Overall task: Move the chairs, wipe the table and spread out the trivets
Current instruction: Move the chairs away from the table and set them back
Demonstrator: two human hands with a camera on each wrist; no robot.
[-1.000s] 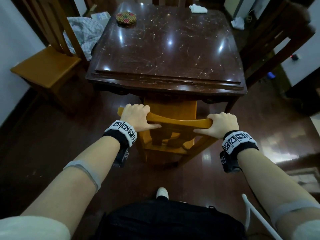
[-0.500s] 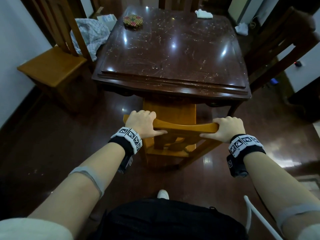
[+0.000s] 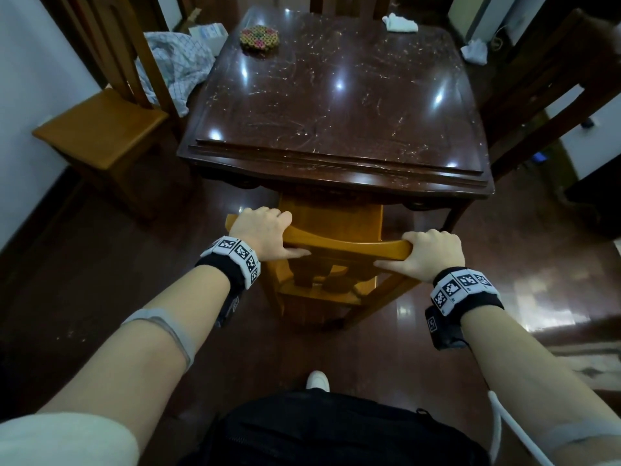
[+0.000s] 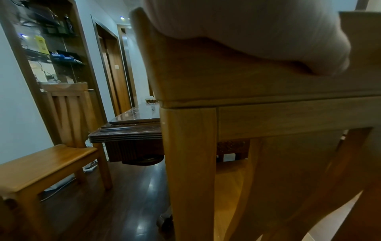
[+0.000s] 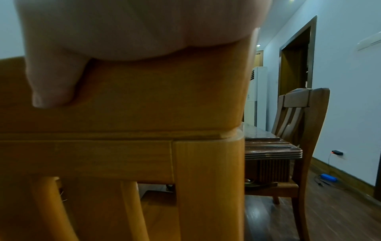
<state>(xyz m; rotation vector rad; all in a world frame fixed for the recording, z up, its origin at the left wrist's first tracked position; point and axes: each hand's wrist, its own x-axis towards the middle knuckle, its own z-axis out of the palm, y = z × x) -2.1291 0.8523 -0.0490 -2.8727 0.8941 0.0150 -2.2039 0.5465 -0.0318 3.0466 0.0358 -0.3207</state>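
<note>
Left grip (image 3: pixel 260 232) and right grip (image 3: pixel 433 255) each curl round the chair (image 3: pixel 336 245) top rail; seat partly under the desk (image 3: pixel 336 105) near edge. Trivets (image 3: pixel 259 36), white cloth (image 3: pixel 400 22) at desk's far corners. Dark glossy floor (image 3: pixel 100 280).

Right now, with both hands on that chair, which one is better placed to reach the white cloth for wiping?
Probably the right hand: the white cloth lies at the table's far right corner, on that hand's side. The left hand grips the chair opposite the trivets.

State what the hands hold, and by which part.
Both hold the near chair by its top rail: left hand at the left end, right hand at the right end.
</note>
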